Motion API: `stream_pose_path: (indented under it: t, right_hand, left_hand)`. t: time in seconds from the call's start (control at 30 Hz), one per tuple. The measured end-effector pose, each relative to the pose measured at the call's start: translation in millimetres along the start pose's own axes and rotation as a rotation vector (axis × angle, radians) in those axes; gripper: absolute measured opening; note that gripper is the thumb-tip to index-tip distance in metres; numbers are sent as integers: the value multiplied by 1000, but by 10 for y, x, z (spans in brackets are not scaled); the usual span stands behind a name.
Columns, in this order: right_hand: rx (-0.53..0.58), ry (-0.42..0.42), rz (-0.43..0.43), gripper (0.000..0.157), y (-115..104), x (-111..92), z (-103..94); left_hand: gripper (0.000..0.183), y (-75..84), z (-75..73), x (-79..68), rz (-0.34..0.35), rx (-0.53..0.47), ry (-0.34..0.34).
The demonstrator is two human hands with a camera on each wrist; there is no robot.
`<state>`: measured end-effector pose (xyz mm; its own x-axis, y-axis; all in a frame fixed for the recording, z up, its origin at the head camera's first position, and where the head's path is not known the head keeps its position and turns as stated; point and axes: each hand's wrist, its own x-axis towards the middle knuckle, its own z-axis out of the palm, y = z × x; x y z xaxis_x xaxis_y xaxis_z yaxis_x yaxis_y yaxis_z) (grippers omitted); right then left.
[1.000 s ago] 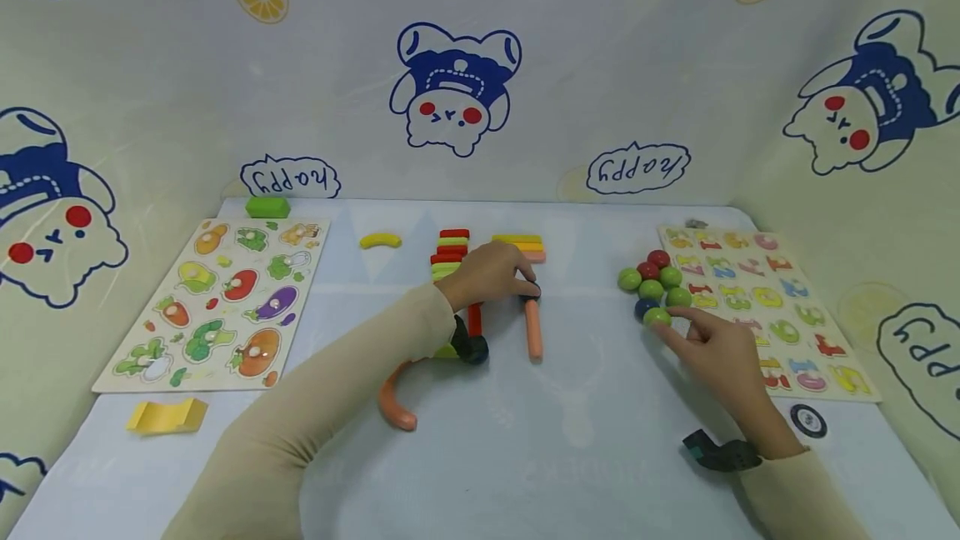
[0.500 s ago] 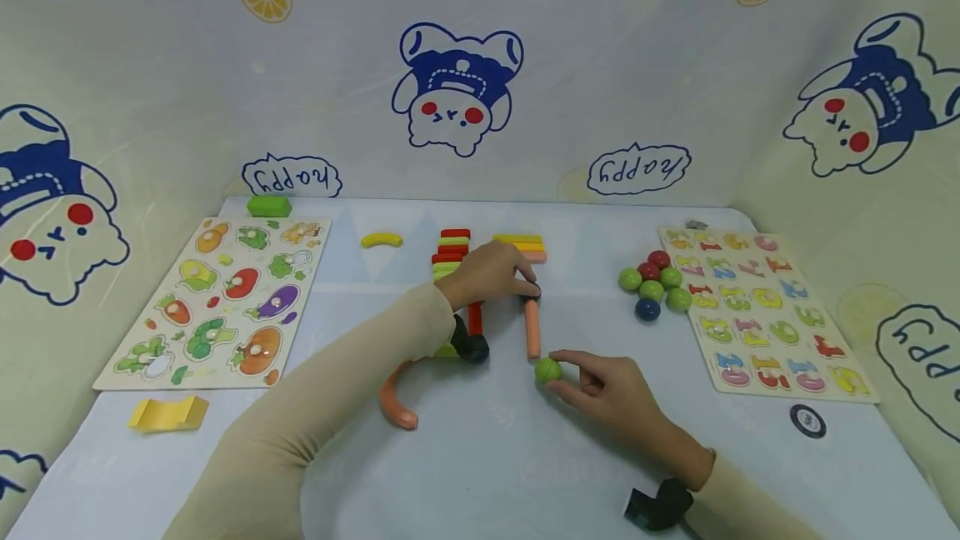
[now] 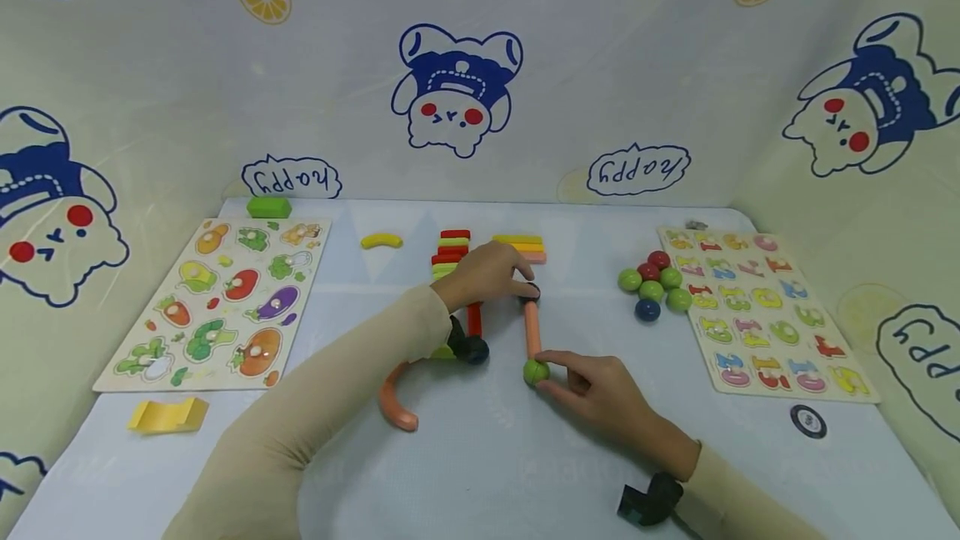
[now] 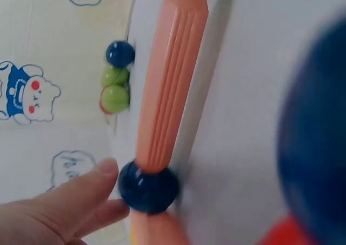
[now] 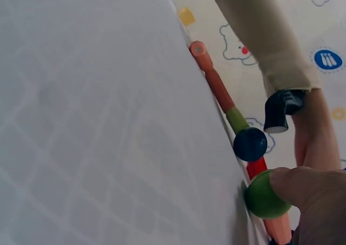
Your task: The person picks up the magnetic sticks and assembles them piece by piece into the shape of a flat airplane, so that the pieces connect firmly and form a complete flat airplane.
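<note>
My left hand (image 3: 487, 273) holds a dark blue ball (image 4: 148, 186) between thumb and finger. From that ball a pink grooved stick (image 3: 532, 328) runs toward me along the table. At its near end my right hand (image 3: 603, 394) pinches a green ball (image 3: 536, 372) with thumb and index finger; the left wrist view shows the green edge right at the stick's tip. Left of this stick lie a red stick (image 3: 474, 320), another dark blue ball (image 3: 477, 350) and a curved orange piece (image 3: 393, 398). The left forearm partly hides them.
Several red, green and blue balls (image 3: 651, 291) cluster at right beside a picture board (image 3: 772, 386). At left lies a vegetable board (image 3: 225, 307), with a yellow block (image 3: 168, 415) before it and a green block (image 3: 268, 207) behind. Behind my left hand lie coloured sticks (image 3: 517, 240).
My right hand has carried the green ball from the cluster at right leftward to the near end of the pink stick. The left hand has stayed at the blue ball.
</note>
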<state>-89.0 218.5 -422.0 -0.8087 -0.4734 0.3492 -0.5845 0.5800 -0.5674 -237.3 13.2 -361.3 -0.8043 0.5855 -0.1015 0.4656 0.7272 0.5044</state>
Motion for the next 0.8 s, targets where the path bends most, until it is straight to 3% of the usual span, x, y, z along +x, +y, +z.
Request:
stream_pose_path:
  t: [0.13,0.23,0.37,0.47,0.8]
  right_hand:
    - [32,-17,36,34,2,7,-15]
    - [31,-17,48,34,9,11,-27]
    - [12,-4,62,34,27,8,-46]
    - [12,9,79,33,30,4,-54]
    - [-1,37,113,31,57,24,2]
  left_hand:
    - [28,-20,-99,-158,-46,13,4]
    - [19,-10,-171,-416,-58,7,-21]
    - [21,-5,-133,-796,15,21,-72]
    - [27,-16,-46,-983,73,43,-61]
    - [26,-149,154,-1195,100,-24,78]
